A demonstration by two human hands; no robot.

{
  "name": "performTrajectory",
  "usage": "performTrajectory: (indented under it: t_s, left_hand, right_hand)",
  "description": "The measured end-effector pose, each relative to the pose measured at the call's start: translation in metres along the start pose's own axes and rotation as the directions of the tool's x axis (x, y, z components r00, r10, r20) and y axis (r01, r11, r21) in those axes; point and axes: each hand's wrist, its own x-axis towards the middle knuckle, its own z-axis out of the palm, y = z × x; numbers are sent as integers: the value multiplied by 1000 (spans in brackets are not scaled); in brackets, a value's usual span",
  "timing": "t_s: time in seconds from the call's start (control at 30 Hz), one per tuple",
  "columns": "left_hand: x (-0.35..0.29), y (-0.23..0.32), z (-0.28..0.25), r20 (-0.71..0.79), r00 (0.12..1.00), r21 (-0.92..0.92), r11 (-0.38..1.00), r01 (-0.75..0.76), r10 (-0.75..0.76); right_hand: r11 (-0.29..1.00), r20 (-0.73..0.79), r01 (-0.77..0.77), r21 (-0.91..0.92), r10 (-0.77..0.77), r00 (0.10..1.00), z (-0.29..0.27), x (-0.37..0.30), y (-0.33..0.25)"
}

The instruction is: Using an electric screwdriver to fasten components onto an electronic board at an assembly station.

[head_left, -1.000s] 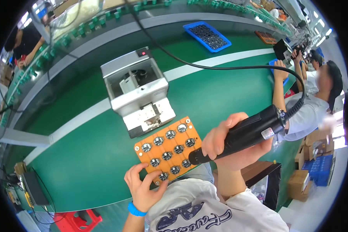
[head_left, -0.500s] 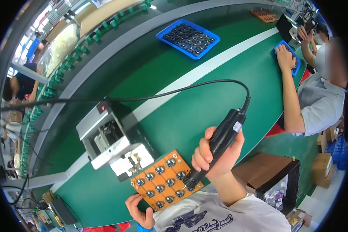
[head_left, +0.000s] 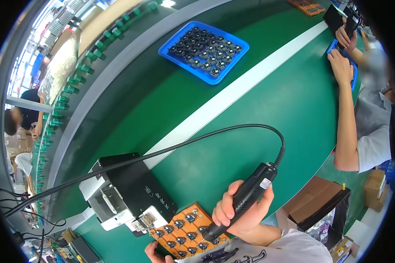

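My right hand (head_left: 245,217) is wrapped round a black electric screwdriver (head_left: 245,197), which slants down and left. Its nose is over the right part of an orange fixture plate (head_left: 193,212); whether the bit touches a part cannot be made out. Rows of small round black parts with metal centres (head_left: 178,224) sit in the plate. At the plate's near left corner, my left hand (head_left: 156,253) holds its edge with curled fingers, partly cut off by the picture's lower rim. A black and white machine box (head_left: 136,190) stands against the plate's far left side, its metal outlet next to the plate.
A blue tray (head_left: 169,55) of similar black parts lies farther up the green table (head_left: 259,109). The screwdriver's black cable (head_left: 215,131) arcs over the machine. At right, a co-worker's hand (head_left: 341,68) is at another blue tray. An open carton (head_left: 311,199) stands beyond the table edge.
The whole view has shifted, so plate, machine and both hands appear lower. My right hand still grips the screwdriver over the plate's right part. The co-worker's other hand has lowered with a dark object.
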Motion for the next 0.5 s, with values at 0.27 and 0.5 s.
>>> performTrajectory:
  t_s: [0.27,0.5]
  left_hand:
    - [-2,10,6,13,1000,32,999,-2,1]
    - [-1,28,11,23,1000,33,999,0,0]
  right_hand:
    - [984,29,-3,176,-2,1000,0,0,-10]
    - [997,-11,2,78,-1,1000,11,0,-20]
